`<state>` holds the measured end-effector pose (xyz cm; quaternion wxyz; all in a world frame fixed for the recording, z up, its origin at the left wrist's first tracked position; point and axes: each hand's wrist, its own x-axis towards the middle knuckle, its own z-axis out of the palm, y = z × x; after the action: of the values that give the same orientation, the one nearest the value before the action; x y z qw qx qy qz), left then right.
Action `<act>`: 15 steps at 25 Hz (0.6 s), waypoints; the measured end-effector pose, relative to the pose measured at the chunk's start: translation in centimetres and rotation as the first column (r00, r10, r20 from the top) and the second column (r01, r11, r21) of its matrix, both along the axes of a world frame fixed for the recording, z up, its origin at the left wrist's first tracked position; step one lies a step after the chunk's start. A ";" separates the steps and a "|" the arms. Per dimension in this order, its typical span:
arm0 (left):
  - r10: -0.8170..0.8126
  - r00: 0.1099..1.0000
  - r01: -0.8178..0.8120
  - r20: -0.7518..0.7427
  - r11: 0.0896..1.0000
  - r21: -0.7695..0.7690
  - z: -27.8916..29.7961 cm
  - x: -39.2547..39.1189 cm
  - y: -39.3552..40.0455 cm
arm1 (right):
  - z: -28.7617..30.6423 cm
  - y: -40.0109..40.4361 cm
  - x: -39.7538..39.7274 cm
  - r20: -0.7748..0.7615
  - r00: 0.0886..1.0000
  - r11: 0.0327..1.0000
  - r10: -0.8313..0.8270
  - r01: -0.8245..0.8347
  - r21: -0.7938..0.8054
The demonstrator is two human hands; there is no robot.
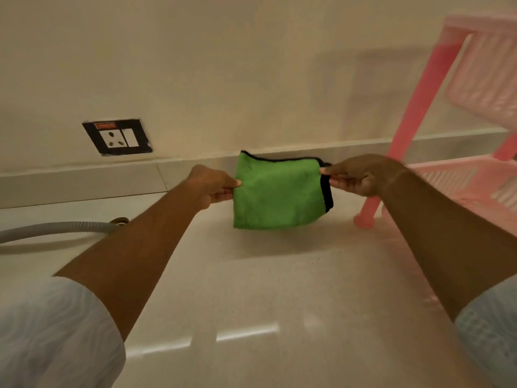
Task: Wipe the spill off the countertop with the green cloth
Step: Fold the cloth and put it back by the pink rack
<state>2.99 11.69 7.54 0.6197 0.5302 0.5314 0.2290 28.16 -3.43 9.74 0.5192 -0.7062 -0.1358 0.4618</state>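
Observation:
A green cloth (275, 193) with a black hem hangs folded above the pale countertop (251, 289), near the back wall. My left hand (214, 186) pinches its left edge between thumb and fingers. My right hand (361, 175) pinches its right edge by the black hem. The cloth is stretched between both hands, its lower edge just above the counter. No spill shows clearly on the glossy surface.
A pink plastic rack (447, 152) stands at the right, one leg (363, 219) just right of the cloth. A grey corrugated hose (56, 229) lies at the left. A wall socket (117, 137) sits above the backsplash ledge.

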 end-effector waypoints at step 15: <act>-0.045 0.975 0.042 -0.217 0.999 -0.019 -6.7 0.2 -0.7 | -8.7 1.7 -1.2 0.180 0.975 0.959 0.128 -0.075 -0.274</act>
<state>3.17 10.98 0.89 0.5665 0.5592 0.5859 0.1523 26.92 -1.75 1.01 0.3794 -0.8034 -0.1593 0.4304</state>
